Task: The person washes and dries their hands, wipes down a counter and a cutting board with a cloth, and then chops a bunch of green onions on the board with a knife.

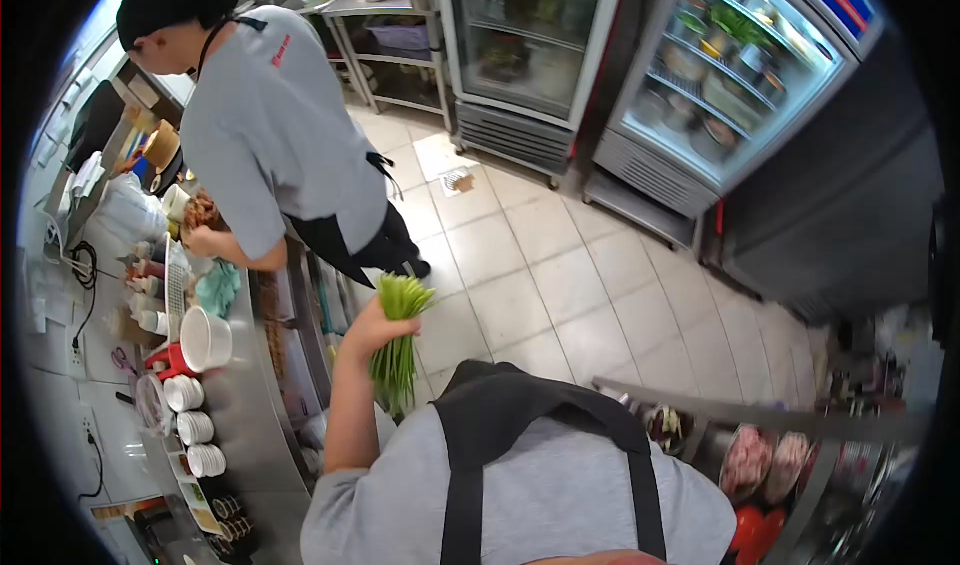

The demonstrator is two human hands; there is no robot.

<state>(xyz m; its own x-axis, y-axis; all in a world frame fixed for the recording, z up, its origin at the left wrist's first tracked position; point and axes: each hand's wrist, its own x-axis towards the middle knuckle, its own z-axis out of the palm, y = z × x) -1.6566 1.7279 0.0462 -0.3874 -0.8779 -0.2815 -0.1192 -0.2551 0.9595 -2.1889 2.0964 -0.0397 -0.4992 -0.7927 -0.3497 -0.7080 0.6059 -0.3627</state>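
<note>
My left hand (372, 331) is closed around a bunch of green onions (396, 365), which look like thin stalks, paler at the upper end. It holds them out to the left of my body, above the floor tiles, close to the steel counter. Fingers wrap the bunch near its pale end, and the darker stalks hang below. My right hand is out of view. A grey shirt and black apron (540, 405) cover my chest at the bottom of the view.
A co-worker (270, 125) in a grey shirt and black cap bends over the counter (250, 405) at left. Stacked white bowls (184, 393) and a white tub (206, 340) stand on it. Glass-door fridges (735, 65) line the back. Containers of raw meat (748, 460) sit at lower right.
</note>
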